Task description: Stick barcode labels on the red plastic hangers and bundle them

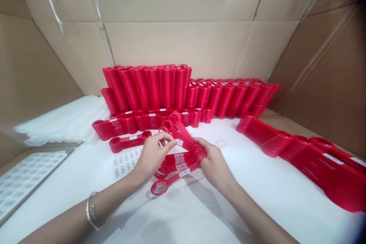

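My right hand (214, 164) is wrapped round the gathered ends of several flat red plastic pieces with ring ends (173, 178), which fan out to the left. White barcode labels lie along the middles of the lower pieces. My left hand (156, 154) is closed in a pinch, thumb and forefinger at a small white barcode label (179, 142) against one of the upper pieces. Whether that label is stuck down, I cannot tell. Just behind my left hand lies a labelled red piece or short stack (130, 142). A label sheet (126, 162) is partly covered by that hand.
Tall stacks of red pieces (154, 87) line the back. Banded bundles (114, 126) lie before them, with longer rows (309, 160) at right. White plastic bags (65, 122) and another label sheet (31, 175) are at left. Cardboard walls (177, 42) surround the white surface.
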A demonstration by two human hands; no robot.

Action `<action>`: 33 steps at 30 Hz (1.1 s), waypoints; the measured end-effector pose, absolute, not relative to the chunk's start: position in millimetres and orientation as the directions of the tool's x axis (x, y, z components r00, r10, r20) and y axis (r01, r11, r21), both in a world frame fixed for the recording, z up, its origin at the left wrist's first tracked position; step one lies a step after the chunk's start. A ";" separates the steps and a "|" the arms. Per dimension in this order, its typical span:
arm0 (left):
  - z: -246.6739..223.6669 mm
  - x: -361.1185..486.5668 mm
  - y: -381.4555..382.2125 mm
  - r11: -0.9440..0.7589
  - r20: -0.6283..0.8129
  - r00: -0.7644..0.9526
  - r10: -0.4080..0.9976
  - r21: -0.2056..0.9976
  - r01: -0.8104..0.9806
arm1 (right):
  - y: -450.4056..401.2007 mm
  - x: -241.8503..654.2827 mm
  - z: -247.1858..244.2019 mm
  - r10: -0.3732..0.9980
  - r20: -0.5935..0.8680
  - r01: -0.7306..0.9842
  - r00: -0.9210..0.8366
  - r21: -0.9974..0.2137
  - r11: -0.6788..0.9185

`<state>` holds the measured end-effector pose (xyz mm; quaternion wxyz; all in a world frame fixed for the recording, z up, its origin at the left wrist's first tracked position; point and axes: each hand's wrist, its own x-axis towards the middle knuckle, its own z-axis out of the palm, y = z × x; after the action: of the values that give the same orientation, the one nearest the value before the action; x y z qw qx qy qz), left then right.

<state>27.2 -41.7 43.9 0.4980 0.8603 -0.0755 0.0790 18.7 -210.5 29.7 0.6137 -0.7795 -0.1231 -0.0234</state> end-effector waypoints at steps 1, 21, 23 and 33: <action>43.9 26.8 -41.9 -0.504 0.216 0.975 -0.049 0.837 -0.211 | -210.4 18.4 29.9 0.165 0.189 0.223 0.968 -0.949 -0.221; 43.5 19.8 -34.1 -0.714 0.503 0.829 -0.246 0.484 -0.505 | -208.2 19.1 26.3 0.147 0.144 0.179 0.979 -0.948 -0.263; 38.3 19.8 -35.1 -0.717 0.538 0.810 -0.232 0.468 -0.516 | -207.5 19.6 25.2 0.141 0.154 0.189 0.978 -0.939 -0.287; 39.4 15.6 -42.5 -0.599 0.434 0.889 -0.143 0.677 -0.427 | -209.6 24.3 22.7 0.104 0.177 0.201 0.979 -0.928 -0.313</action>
<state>15.6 -42.5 39.4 0.4173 0.8778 -0.1624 0.1701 24.3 -209.6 22.7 0.5786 -0.8090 -0.0943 -0.0420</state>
